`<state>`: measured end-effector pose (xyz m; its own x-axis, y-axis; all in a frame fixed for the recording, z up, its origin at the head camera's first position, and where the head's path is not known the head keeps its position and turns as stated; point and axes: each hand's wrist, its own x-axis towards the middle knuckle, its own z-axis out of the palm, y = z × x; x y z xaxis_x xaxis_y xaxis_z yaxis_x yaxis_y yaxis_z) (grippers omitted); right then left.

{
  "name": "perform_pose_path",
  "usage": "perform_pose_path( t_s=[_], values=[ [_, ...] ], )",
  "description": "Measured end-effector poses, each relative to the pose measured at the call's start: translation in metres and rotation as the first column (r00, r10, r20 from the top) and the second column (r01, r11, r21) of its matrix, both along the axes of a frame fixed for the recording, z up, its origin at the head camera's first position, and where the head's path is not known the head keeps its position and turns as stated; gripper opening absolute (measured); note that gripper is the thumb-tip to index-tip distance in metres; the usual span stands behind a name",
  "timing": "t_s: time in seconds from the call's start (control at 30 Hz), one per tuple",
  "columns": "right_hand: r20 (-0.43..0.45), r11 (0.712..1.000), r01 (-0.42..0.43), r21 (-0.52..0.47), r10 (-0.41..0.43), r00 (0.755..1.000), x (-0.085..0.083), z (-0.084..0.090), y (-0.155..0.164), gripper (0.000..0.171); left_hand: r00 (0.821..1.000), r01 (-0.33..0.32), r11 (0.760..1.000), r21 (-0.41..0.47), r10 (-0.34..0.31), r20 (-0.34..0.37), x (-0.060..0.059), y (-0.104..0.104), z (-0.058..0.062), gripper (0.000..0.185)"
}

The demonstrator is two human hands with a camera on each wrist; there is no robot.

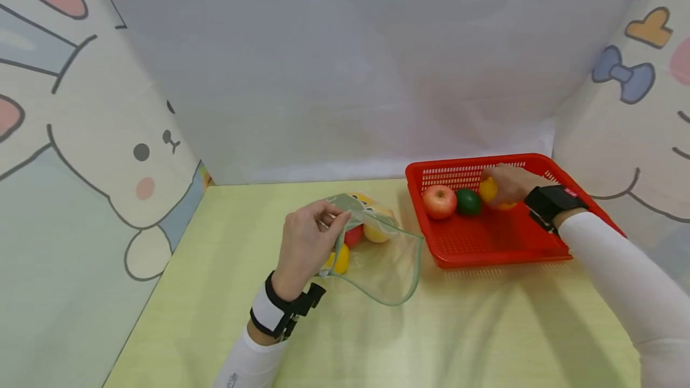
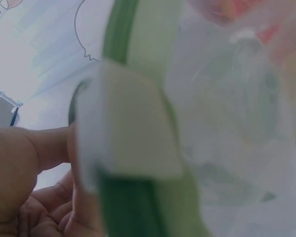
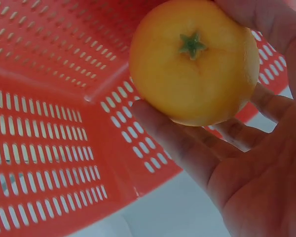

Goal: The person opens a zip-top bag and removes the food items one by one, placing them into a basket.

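My left hand [image 1: 307, 244] pinches the green-trimmed edge of a clear zip bag [image 1: 396, 268] lying on the table. In the left wrist view, the bag's white zip slider [image 2: 133, 123] is beside the fingers. Inside the bag show a red fruit [image 1: 353, 236], a pale yellow fruit [image 1: 375, 232] and a yellow fruit [image 1: 341, 259]. My right hand [image 1: 512, 183] reaches into the red basket [image 1: 463, 249] and holds a yellow-orange round fruit [image 3: 195, 74] with a green star-shaped stem mark, its thumb and fingers around it. Another yellow patch [image 1: 505, 206] shows beneath this hand; its kind cannot be told.
In the basket, a pinkish-red apple [image 1: 439, 202] and a dark green fruit [image 1: 468, 202] lie to the left of my right hand. Rabbit-patterned panels [image 1: 145, 154] and a pale back wall [image 1: 345, 76] border the light wooden table [image 1: 226, 226].
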<state>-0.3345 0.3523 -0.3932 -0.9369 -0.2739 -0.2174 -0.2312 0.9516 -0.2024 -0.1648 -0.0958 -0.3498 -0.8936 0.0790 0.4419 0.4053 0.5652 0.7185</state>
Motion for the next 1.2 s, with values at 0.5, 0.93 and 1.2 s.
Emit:
perform_pose_path(
  t_s=[0.5, 0.93, 1.2],
  values=[
    [-0.044, 1.0, 0.022, 0.015, -0.021, 0.999, -0.001, -0.014, 0.005, 0.078, 1.0, 0.002, 1.0, 0.004, -0.002, 0.007, 0.0, -0.001, 0.001, 0.011],
    [-0.156, 0.998, -0.024, -0.063, 0.014, 0.988, 0.038, 0.038, -0.023, 0.076, 1.0, 0.001, 1.0, 0.001, -0.001, -0.011, 0.002, -0.001, 0.001, 0.011],
    [-0.444, 0.953, -0.274, -0.132, 0.191, 0.875, 0.103, 0.079, -0.101, 0.064, 1.0, 0.004, 1.0, 0.014, -0.004, -0.027, 0.002, -0.002, 0.001, 0.012]
  ],
)
